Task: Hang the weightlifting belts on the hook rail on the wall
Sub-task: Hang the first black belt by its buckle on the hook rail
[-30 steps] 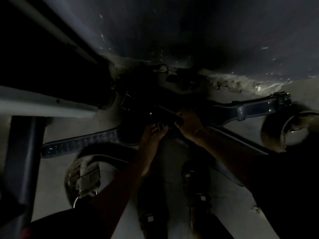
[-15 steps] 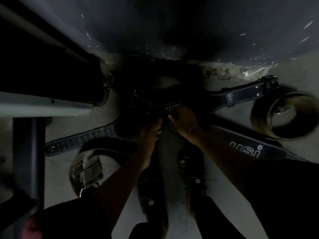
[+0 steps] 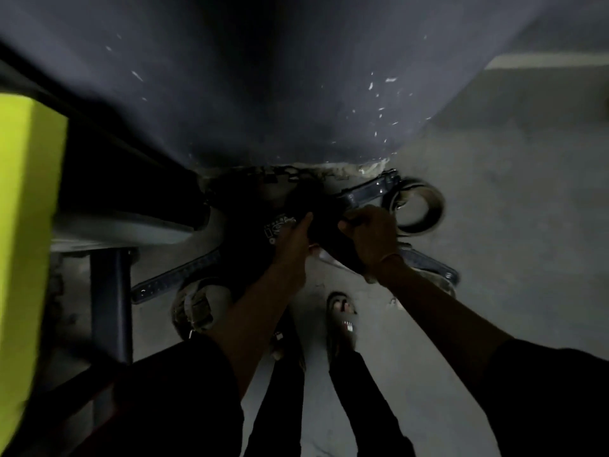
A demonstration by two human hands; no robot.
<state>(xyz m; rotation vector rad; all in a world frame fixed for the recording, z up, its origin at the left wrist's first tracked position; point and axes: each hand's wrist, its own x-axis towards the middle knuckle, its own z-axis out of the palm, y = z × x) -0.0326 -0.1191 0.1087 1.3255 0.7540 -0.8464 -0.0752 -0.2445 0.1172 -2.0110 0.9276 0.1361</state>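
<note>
Presently the left hand (image 3: 293,240) and right hand (image 3: 370,237) both grip one black belt (image 3: 324,222), held low near the foot of the wall (image 3: 263,94). Darkness hides its outline. On the floor (image 3: 510,232) around it lie a studded belt (image 3: 178,279), a coiled tan belt (image 3: 425,206) and a rolled webbing belt (image 3: 194,308).

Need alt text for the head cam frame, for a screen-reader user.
Dim downward view: a person's left hand and right hand grip a black belt at the foot of a dark wall. Other belts lie on the floor around it, a coiled belt at right and a long studded belt at left.
</note>
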